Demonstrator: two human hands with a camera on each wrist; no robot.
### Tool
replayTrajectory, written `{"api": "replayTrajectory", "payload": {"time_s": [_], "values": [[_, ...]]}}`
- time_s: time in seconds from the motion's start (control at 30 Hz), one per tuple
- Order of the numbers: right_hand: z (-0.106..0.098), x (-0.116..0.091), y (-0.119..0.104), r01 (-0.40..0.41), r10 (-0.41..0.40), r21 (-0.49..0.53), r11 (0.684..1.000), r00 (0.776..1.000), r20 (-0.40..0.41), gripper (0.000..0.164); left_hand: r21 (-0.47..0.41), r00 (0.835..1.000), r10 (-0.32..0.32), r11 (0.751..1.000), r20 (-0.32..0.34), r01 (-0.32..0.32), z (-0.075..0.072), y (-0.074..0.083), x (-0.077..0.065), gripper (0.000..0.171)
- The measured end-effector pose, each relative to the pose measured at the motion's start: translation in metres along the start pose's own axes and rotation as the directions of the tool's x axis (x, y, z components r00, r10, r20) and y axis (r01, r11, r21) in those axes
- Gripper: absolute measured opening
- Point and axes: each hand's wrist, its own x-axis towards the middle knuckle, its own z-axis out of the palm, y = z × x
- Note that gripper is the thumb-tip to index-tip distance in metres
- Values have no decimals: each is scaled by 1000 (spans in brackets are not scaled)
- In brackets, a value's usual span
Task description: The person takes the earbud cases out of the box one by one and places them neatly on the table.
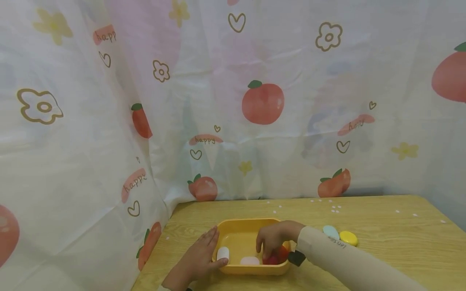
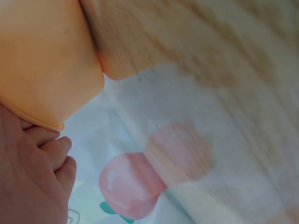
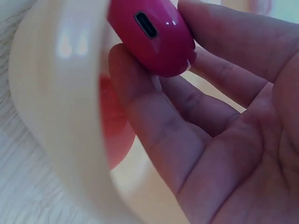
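A yellow-orange tray [image 1: 251, 271] lies on the table, with my left hand [image 1: 198, 258] at its left side. The left fingers are stretched along the rim and the thumb reaches over the near left corner. Inside the tray's right end, my right hand [image 1: 273, 238] pinches a glossy magenta case [image 3: 161, 39] that has a charging port [image 3: 145, 24], probably an earbud case. An orange-red rounded piece [image 3: 116, 133] sits beside it at the tray wall. A white rounded piece [image 1: 223, 253] stands near the left thumb, and a pale pink one [image 1: 250, 260] lies at the near wall.
Right of the tray, a mint-green rounded piece [image 1: 331, 232] and a yellow one [image 1: 348, 238] lie on the wooden table [image 1: 386, 250], close to the right sleeve. Several small white spots dot the tabletop's far part. A fruit-printed curtain [image 1: 262, 161] hangs behind and at left.
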Motion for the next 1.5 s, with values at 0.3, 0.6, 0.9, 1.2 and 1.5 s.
{"api": "replayTrajectory", "payload": {"time_s": [0.3, 0.6, 0.9, 1.2, 1.5], "values": [[-9, -5, 18, -12, 1, 297, 955, 999, 37, 25, 3, 1000, -4, 1000, 1, 4, 0, 0, 0, 94], [-14, -10, 21, -24, -3, 461, 887, 998, 59, 26, -17, 1000, -14, 1000, 10, 15, -3, 3, 0, 94], [-13, -12, 26, 38, -60, 568, 822, 998, 21, 24, -13, 999, -28, 1000, 32, 29, -3, 4, 1, 96], [-7, -19, 31, 159, -106, 622, 766, 987, -122, 21, -17, 1000, -16, 1000, 11, 17, -1, 3, 0, 94], [-5, -23, 41, 233, -93, 692, 683, 968, -234, 32, -11, 1000, -6, 1000, 4, 6, 0, 2, -1, 93]]}}
